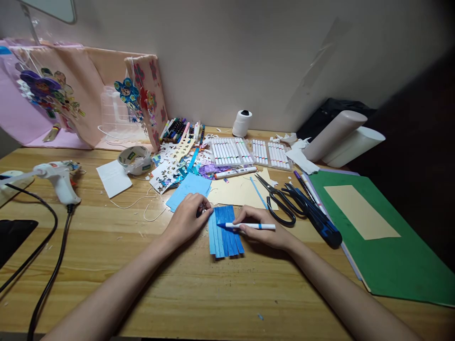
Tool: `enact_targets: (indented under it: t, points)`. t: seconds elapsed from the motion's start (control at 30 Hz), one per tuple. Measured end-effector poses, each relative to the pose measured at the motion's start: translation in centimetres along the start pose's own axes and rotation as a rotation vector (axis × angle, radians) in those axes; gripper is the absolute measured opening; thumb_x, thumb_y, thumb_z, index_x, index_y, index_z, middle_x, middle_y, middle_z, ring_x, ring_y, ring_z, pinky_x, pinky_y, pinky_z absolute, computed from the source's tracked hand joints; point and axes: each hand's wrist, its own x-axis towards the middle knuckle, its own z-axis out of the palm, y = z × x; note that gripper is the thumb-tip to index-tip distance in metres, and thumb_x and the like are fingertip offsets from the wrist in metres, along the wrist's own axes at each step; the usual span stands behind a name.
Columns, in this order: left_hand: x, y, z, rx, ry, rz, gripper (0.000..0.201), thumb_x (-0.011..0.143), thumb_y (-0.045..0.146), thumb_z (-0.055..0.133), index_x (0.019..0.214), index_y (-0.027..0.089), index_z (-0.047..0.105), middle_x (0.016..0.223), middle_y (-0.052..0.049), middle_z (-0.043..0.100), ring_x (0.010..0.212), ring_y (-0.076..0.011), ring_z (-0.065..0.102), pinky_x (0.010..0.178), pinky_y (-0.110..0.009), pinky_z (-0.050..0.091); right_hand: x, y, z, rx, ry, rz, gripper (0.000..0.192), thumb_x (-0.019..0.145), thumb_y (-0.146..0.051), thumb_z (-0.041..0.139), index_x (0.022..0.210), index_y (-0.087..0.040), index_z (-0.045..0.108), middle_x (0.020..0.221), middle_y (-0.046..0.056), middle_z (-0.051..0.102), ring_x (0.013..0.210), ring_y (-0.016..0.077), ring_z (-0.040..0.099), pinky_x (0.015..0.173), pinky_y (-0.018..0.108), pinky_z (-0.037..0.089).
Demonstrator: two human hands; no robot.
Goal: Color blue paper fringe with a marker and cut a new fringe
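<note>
In the head view, your left hand (187, 217) lay flat on the wooden desk (106, 265), its fingertips pressing down the left edge of the blue paper strips (225, 230); it pinned them rather than closing around anything. Your right hand (265, 228) was closed around a white marker (249, 226), held nearly level, with its blue tip touching the strips near their middle. The strips lay side by side in a block between your two hands, near the desk's front centre.

Just behind the strips sat a light blue sheet (188, 188) and a cream sheet (236, 192). Black scissors (279, 199) lay just right of your right hand, next to a dark utility knife (316, 215). A green folder (384, 237) with a cream rectangle on it covered the right end of the desk. Farther back stood trays of markers (249, 152), a heap of paper scraps (174, 166) and a roll of tape (134, 156). A glue gun (59, 177) rested at the far left, its black cord trailing toward you.
</note>
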Motion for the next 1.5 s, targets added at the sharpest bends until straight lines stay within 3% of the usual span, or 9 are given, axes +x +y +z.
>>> enact_targets:
  t: [0.17, 0.3, 0.43, 0.57, 0.7, 0.83, 0.97, 1.1, 1.5]
  points:
    - [0.01, -0.07, 0.00, 0.001, -0.002, 0.010, 0.008, 0.085, 0.025, 0.054, 0.079, 0.019, 0.053, 0.077, -0.001, 0.057, 0.076, -0.0183, 0.049, 0.066, -0.030, 0.037, -0.06, 0.14, 0.07, 0.024, 0.054, 0.024, 0.015, 0.086, -0.031, 0.056, 0.090, -0.017, 0.060, 0.086, 0.004, 0.062, 0.075, 0.0147, 0.055, 0.064, 0.025, 0.041]
    - [0.02, -0.03, -0.01, -0.001, -0.005, 0.012, 0.009, 0.085, 0.025, 0.053, 0.079, 0.020, 0.052, 0.077, -0.001, 0.056, 0.075, -0.0182, 0.049, 0.066, -0.030, 0.038, -0.07, 0.20, 0.08, 0.053, -0.004, 0.027, 0.016, 0.086, -0.031, 0.057, 0.089, -0.016, 0.060, 0.086, 0.005, 0.064, 0.076, 0.0157, 0.057, 0.064, 0.025, 0.042]
    - [0.05, -0.02, 0.00, 0.005, -0.010, 0.003, 0.009, 0.085, 0.026, 0.053, 0.080, 0.020, 0.053, 0.076, -0.001, 0.056, 0.075, -0.0184, 0.049, 0.065, -0.031, 0.038, -0.03, 0.15, 0.05, 0.006, 0.056, 0.016, 0.016, 0.086, -0.031, 0.057, 0.091, -0.017, 0.061, 0.088, 0.005, 0.064, 0.078, 0.0162, 0.058, 0.067, 0.026, 0.043]
    - [0.02, -0.04, 0.00, 0.005, -0.004, 0.008, 0.009, 0.085, 0.025, 0.053, 0.079, 0.020, 0.052, 0.076, -0.001, 0.056, 0.074, -0.0182, 0.048, 0.065, -0.030, 0.037, -0.04, 0.32, -0.03, 0.067, -0.014, 0.026, 0.018, 0.085, -0.034, 0.057, 0.087, -0.016, 0.059, 0.084, 0.006, 0.065, 0.075, 0.0165, 0.060, 0.065, 0.026, 0.045]
    - [0.04, -0.15, 0.07, 0.006, -0.001, 0.017, 0.008, 0.085, 0.025, 0.053, 0.079, 0.020, 0.052, 0.076, -0.001, 0.056, 0.075, -0.0184, 0.048, 0.065, -0.030, 0.037, -0.02, 0.41, -0.05, 0.054, 0.072, 0.032, 0.018, 0.086, -0.034, 0.057, 0.087, -0.017, 0.059, 0.084, 0.004, 0.065, 0.076, 0.0159, 0.059, 0.066, 0.026, 0.044]
    - [0.06, -0.28, 0.13, 0.004, 0.001, 0.022, 0.009, 0.085, 0.025, 0.054, 0.079, 0.019, 0.052, 0.076, -0.001, 0.055, 0.075, -0.0181, 0.048, 0.065, -0.030, 0.037, -0.01, 0.45, -0.03, 0.096, -0.009, 0.044, 0.022, 0.084, -0.038, 0.059, 0.083, -0.016, 0.058, 0.083, 0.005, 0.065, 0.073, 0.0163, 0.060, 0.064, 0.025, 0.044]
    - [0.02, -0.18, 0.08, -0.003, 0.001, 0.023, 0.008, 0.086, 0.025, 0.054, 0.080, 0.019, 0.053, 0.077, -0.001, 0.056, 0.075, -0.0180, 0.049, 0.066, -0.030, 0.037, -0.03, 0.48, -0.06, 0.059, 0.054, 0.021, 0.020, 0.086, -0.036, 0.056, 0.085, -0.017, 0.057, 0.083, 0.004, 0.064, 0.075, 0.0156, 0.058, 0.065, 0.025, 0.043]
    - [-0.04, 0.00, -0.01, -0.005, 0.001, 0.021, 0.008, 0.086, 0.024, 0.054, 0.080, 0.019, 0.053, 0.077, -0.001, 0.056, 0.076, -0.0178, 0.049, 0.066, -0.029, 0.037, -0.09, 0.53, -0.17, 0.064, -0.025, 0.005, 0.020, 0.085, -0.035, 0.057, 0.082, -0.016, 0.057, 0.081, 0.005, 0.063, 0.072, 0.0157, 0.057, 0.063, 0.026, 0.042]
    - [-0.05, 0.03, 0.03, 0.013, 0.006, 0.019, 0.008, 0.086, 0.024, 0.054, 0.080, 0.019, 0.052, 0.077, -0.001, 0.056, 0.075, -0.0180, 0.050, 0.064, -0.029, 0.037, 0.05, 0.32, -0.15, 0.090, 0.028, 0.008, 0.018, 0.087, -0.033, 0.056, 0.083, -0.016, 0.056, 0.081, 0.004, 0.063, 0.074, 0.0155, 0.057, 0.065, 0.025, 0.041]
